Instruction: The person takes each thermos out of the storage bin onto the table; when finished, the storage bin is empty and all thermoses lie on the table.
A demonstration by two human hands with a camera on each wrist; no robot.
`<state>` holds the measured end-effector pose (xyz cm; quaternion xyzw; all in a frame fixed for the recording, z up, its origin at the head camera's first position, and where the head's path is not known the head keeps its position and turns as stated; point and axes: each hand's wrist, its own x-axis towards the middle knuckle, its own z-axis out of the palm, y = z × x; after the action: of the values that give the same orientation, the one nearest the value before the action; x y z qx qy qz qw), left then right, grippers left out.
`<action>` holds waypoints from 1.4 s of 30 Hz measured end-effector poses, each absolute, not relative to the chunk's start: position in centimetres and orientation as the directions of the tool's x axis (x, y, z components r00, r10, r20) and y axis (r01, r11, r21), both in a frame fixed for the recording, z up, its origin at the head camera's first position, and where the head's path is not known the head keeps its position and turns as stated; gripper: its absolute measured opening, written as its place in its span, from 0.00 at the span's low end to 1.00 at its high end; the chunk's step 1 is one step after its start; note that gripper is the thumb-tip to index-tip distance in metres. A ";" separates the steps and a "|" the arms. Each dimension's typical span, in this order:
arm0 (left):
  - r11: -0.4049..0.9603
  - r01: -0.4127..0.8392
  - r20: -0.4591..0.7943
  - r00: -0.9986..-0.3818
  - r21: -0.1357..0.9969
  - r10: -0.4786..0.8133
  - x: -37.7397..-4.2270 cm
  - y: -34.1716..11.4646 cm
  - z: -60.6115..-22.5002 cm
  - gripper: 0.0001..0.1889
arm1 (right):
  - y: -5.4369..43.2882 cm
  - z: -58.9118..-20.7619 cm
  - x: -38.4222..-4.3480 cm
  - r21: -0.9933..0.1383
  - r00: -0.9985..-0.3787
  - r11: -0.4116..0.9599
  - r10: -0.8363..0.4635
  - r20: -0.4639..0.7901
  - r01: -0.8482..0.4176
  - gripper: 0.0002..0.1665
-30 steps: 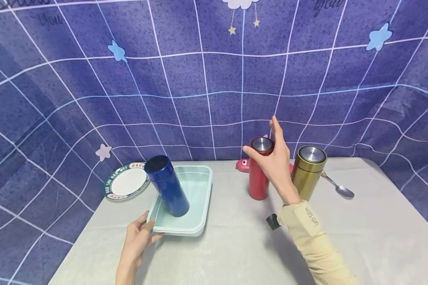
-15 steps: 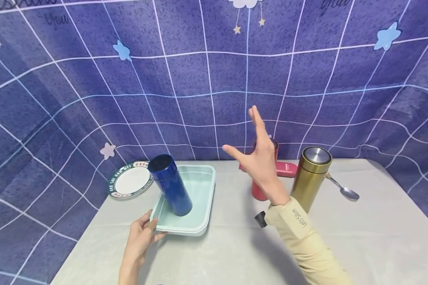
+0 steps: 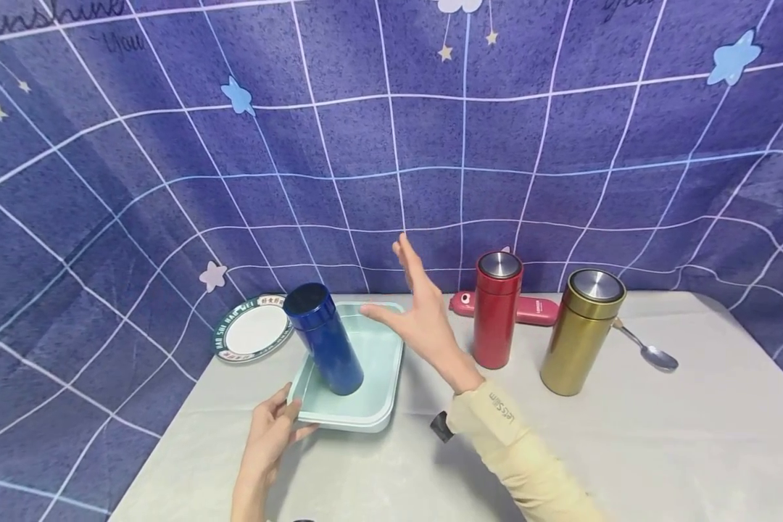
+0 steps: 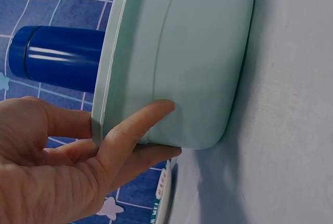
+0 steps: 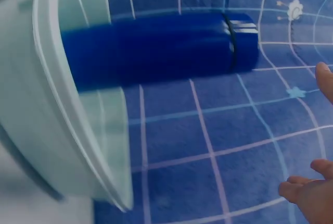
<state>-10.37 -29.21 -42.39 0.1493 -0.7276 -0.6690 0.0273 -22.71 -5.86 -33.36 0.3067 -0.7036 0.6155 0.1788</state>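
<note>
A dark blue thermos (image 3: 331, 348) stands upright in a pale green plastic tray (image 3: 349, 423). My left hand (image 3: 269, 435) grips the tray's near left corner; the left wrist view shows the hand (image 4: 67, 166) at the rim, with fingers along the outer wall. My right hand (image 3: 423, 320) is in the air just right of the tray, thumb and fingers spread wide and holding nothing. In the right wrist view its fingertips (image 5: 291, 190) are apart from the blue thermos (image 5: 156, 52).
Right of the tray stand a red thermos (image 3: 496, 319) and a gold thermos (image 3: 576, 344). Behind them lies a red case (image 3: 536, 310) with a cartoon eye. A spoon (image 3: 657, 357) lies at the far right, a green-rimmed plate (image 3: 257, 333) at the back left. Patterned cloth hangs behind.
My right hand has left the red thermos, which stays standing on the table, and moved left towards the tray with fingers spread. The left hand keeps its grip on the tray corner.
</note>
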 end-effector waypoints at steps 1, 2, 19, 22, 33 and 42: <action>0.058 -0.180 -0.160 -0.953 0.982 -0.256 -10.4 -29.2 -42.4 0.29 | -6.2 -33.7 -22.7 -0.784 -0.768 0.027 -0.226 0.599 -0.620 0.66; 0.055 -0.178 -0.158 -0.953 0.983 -0.257 -10.4 -29.1 -42.4 0.29 | -6.6 -34.0 -22.8 -0.809 -0.787 0.006 -0.240 0.569 -0.587 0.65; 0.062 -0.165 -0.142 -0.951 0.984 -0.275 -10.5 -28.8 -42.4 0.29 | -12.4 -38.1 -23.0 -0.895 -0.798 0.007 -0.457 0.393 -0.445 0.61; 0.060 -0.169 -0.147 -0.952 0.984 -0.270 -10.5 -28.8 -42.3 0.29 | -13.1 -38.4 -23.0 -0.899 -0.794 0.023 -0.479 0.375 -0.438 0.61; 0.068 -0.161 -0.137 -0.952 0.985 -0.273 -10.5 -28.5 -42.1 0.29 | -14.2 -39.0 -22.9 -0.877 -0.807 0.149 -0.483 0.339 -0.458 0.54; 0.077 -0.161 -0.134 -0.952 0.984 -0.276 -10.3 -28.4 -42.1 0.28 | -13.8 -39.2 -22.8 -0.875 -0.816 0.142 -0.454 0.358 -0.463 0.53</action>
<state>-10.34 -28.37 -42.11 0.1491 -0.7327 -0.6626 0.0437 -22.80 -13.84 -39.24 0.3035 -0.7555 0.5806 0.0038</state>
